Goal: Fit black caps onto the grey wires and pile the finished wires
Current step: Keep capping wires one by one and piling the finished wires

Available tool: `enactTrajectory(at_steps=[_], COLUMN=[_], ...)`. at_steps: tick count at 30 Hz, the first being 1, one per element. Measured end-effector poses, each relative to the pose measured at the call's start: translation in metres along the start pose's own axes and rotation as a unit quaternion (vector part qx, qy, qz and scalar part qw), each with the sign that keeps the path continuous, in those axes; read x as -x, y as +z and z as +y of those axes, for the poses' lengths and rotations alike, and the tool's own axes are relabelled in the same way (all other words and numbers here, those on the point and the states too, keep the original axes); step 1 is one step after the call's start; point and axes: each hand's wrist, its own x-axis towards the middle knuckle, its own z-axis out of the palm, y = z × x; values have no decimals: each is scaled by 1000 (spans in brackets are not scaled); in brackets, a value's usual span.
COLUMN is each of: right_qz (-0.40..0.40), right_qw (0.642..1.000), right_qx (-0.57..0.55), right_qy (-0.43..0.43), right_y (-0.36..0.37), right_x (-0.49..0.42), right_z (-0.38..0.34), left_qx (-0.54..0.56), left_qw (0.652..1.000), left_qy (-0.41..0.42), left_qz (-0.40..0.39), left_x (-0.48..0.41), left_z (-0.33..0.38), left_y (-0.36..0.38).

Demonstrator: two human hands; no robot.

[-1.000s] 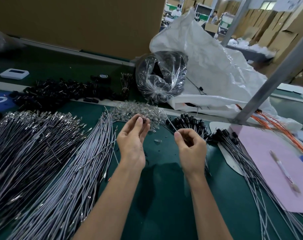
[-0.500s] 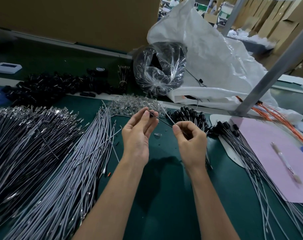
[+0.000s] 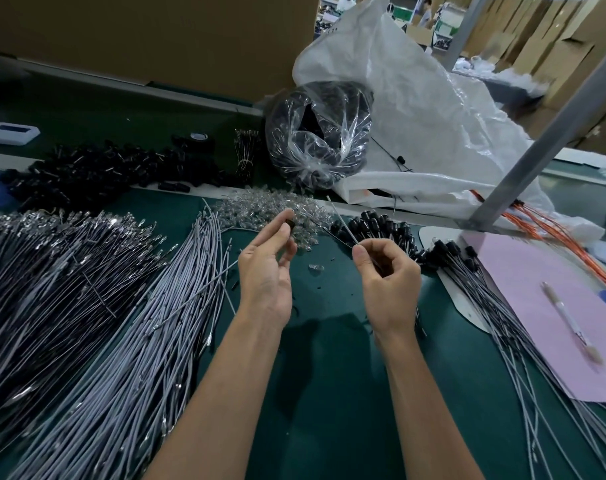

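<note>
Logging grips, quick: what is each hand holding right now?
Left hand: pinching a small black cap.
Right hand: pinching a thin grey wire.

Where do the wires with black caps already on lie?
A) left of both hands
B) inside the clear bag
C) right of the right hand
C: the capped wires fan out to the right of the right hand; the uncapped wires lie on the left.

Single wide-angle view from the head, facing forward and down, close over the desk (image 3: pixel 329 393); left hand (image 3: pixel 265 271) and right hand (image 3: pixel 388 282) sit mid-frame, a cardboard wall (image 3: pixel 156 36) closes the far side.
</note>
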Motion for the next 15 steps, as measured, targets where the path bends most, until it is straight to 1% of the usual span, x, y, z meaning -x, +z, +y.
enactTrajectory(at_steps=[10,15], right_qz=[-8,-9], right_qw=[1000,1000], right_qx=[20,22], right_qy=[-14,-14], right_y=[1,1], right_x=[-1,-1], right_z=[2,3], left_qx=[-43,-25], left_qw=[998,999], left_qy=[39,37], left_qz=[-24,-27], left_x=[1,1], left_z=[1,1], left_y=[1,0])
